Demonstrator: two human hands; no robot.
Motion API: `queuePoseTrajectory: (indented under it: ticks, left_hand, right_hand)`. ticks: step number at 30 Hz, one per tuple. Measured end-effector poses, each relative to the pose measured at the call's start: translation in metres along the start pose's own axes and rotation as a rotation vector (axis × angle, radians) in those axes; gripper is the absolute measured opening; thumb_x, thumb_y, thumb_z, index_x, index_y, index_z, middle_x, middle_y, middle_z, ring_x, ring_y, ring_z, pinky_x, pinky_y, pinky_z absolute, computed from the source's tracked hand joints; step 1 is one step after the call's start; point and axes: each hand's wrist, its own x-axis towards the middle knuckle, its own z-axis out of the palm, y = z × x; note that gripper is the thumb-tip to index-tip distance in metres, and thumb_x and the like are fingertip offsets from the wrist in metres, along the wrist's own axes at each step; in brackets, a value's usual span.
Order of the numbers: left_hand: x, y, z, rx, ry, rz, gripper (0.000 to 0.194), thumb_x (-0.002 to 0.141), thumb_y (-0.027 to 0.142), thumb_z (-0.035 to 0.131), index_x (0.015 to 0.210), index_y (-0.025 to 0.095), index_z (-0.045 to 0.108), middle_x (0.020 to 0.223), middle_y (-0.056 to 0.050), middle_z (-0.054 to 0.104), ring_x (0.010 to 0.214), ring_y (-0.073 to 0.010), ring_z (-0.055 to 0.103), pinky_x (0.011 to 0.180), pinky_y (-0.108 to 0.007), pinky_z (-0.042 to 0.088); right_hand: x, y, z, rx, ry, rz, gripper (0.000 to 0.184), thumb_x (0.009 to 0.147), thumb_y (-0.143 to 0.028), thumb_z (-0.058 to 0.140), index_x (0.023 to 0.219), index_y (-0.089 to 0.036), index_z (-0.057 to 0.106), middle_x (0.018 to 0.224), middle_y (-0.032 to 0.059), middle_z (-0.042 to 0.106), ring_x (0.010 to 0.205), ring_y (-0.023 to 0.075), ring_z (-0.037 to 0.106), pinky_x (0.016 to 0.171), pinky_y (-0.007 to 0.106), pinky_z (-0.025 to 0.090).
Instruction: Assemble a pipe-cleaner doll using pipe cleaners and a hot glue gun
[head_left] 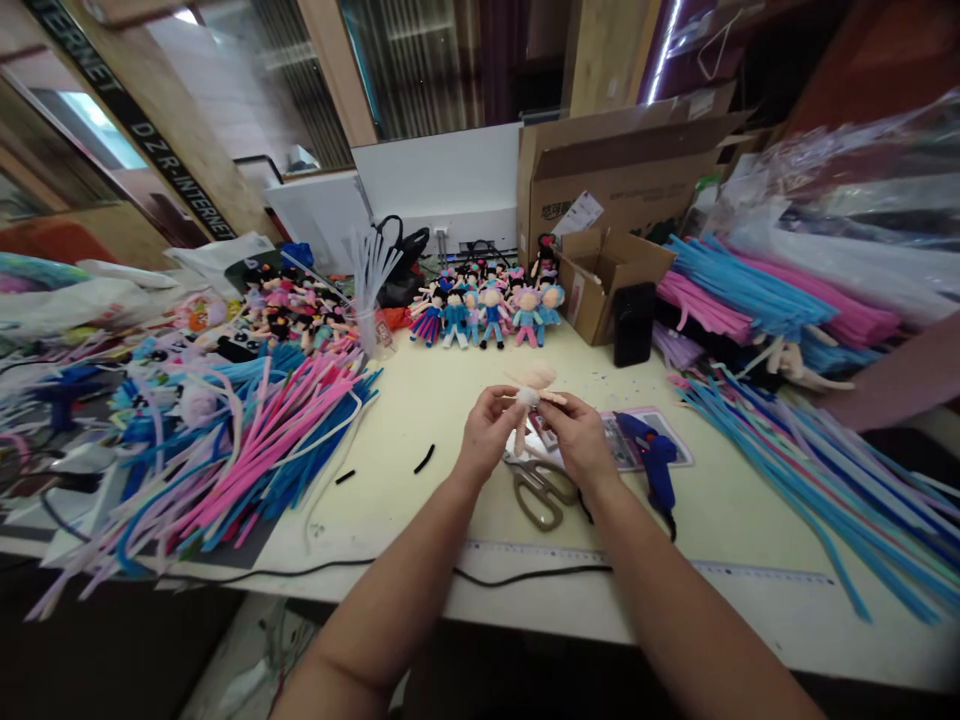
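"Peach-coloured fuzzy figure (528, 397), whitish at its middle. Position?"

"Raised over the bench (409, 405), near the middle of the view, between the two hands. Rounded peach top up; a thin limb hangs down."

"State of each grip?"

"Left hand (487, 428): grip closed, thumb and fingertips pinching the figure at its whitish middle. Right hand (583, 432): grip likewise closed, fingertips on the figure's other side, by a peach limb. Exact contact points partly hidden by the fingers."

"Beneath and beside the hands?"

"Scissors (551, 492) lie just below, olive handles toward the wearer. Right of the right hand, a blue glue gun (660, 468) lies partly across a pink-edged board (681, 447). Two short black pieces, (424, 459) and (345, 477), lie left of the left hand, apart from each other."

"Farther out?"

"Finished dolls (491, 312) stand grouped at the back, left of an open cardboard box (592, 290). Pink and blue fuzzy stems (255, 450) heap on the left; more stems (802, 470) fan out on the right. Ruler (757, 573) along the near edge."
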Motion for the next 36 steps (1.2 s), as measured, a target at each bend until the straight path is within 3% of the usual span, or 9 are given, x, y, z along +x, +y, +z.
queuePoseTrajectory:
  ticks: [5, 9, 12, 18, 21, 31, 36]
  left_hand:
    - [-0.001, -0.004, -0.003, 0.364, 0.07, 0.091, 0.036, 0.066, 0.031, 0.074, 0.097, 0.019, 0.06, 0.092, -0.002, 0.065, 0.068, -0.0109, 0.06, 0.064, -0.025, 0.049]
    - [-0.004, -0.003, -0.002, 0.519, 0.113, 0.161, 0.029, 0.073, 0.028, 0.069, 0.099, 0.021, 0.061, 0.085, -0.002, 0.069, 0.081, -0.0151, 0.065, 0.077, -0.029, 0.049]
    - [-0.005, -0.003, -0.001, 0.481, 0.121, 0.152, 0.03, 0.075, 0.03, 0.068, 0.103, 0.022, 0.061, 0.082, -0.002, 0.07, 0.077, -0.015, 0.065, 0.075, -0.028, 0.049]
    - [0.0, -0.01, 0.0, 0.147, 0.097, 0.031, 0.036, 0.07, 0.033, 0.073, 0.1, 0.018, 0.061, 0.069, 0.001, 0.066, 0.055, -0.0096, 0.055, 0.054, -0.022, 0.042]
    - [0.001, -0.01, 0.001, 0.043, 0.077, -0.021, 0.04, 0.067, 0.032, 0.074, 0.101, 0.015, 0.061, 0.068, 0.001, 0.065, 0.054, -0.0093, 0.054, 0.053, -0.022, 0.041]
    - [0.001, -0.01, 0.003, 0.011, 0.021, -0.043, 0.035, 0.074, 0.039, 0.069, 0.098, 0.015, 0.061, 0.077, -0.002, 0.065, 0.065, -0.0128, 0.061, 0.051, -0.022, 0.041]
    - [0.0, -0.009, 0.004, 0.027, 0.016, -0.054, 0.036, 0.076, 0.042, 0.067, 0.097, 0.015, 0.06, 0.072, 0.0, 0.061, 0.056, -0.0088, 0.055, 0.056, -0.023, 0.044]
  right_hand:
    - [-0.004, -0.003, 0.002, -0.161, 0.073, -0.054, 0.025, 0.066, -0.041, 0.073, 0.075, -0.018, 0.066, 0.063, -0.0025, 0.058, 0.059, 0.0124, 0.046, 0.057, 0.027, 0.037]
    - [-0.007, -0.005, 0.005, -0.277, 0.097, -0.133, 0.026, 0.068, -0.043, 0.071, 0.075, -0.018, 0.068, 0.068, 0.0003, 0.06, 0.065, 0.0144, 0.05, 0.062, 0.029, 0.04]
    - [-0.009, -0.005, 0.007, -0.318, 0.096, -0.158, 0.024, 0.071, -0.042, 0.07, 0.075, -0.018, 0.069, 0.071, 0.0011, 0.061, 0.067, 0.0152, 0.052, 0.065, 0.03, 0.041]
    - [-0.008, -0.001, 0.005, -0.31, 0.08, -0.189, 0.02, 0.074, -0.039, 0.067, 0.078, -0.02, 0.07, 0.077, 0.0023, 0.062, 0.071, 0.0165, 0.056, 0.068, 0.031, 0.045]
    - [-0.007, -0.001, 0.005, -0.305, 0.086, -0.198, 0.018, 0.074, -0.037, 0.067, 0.076, -0.02, 0.07, 0.076, 0.0017, 0.062, 0.071, 0.0163, 0.057, 0.07, 0.031, 0.046]
    - [-0.005, 0.003, 0.01, -0.128, 0.067, -0.107, 0.018, 0.069, -0.035, 0.071, 0.075, -0.02, 0.063, 0.073, -0.0007, 0.06, 0.066, 0.0148, 0.057, 0.064, 0.031, 0.049]
    - [-0.008, -0.004, 0.01, -0.242, 0.09, -0.157, 0.019, 0.072, -0.035, 0.069, 0.078, -0.019, 0.063, 0.073, -0.0002, 0.058, 0.066, 0.0136, 0.053, 0.062, 0.028, 0.046]
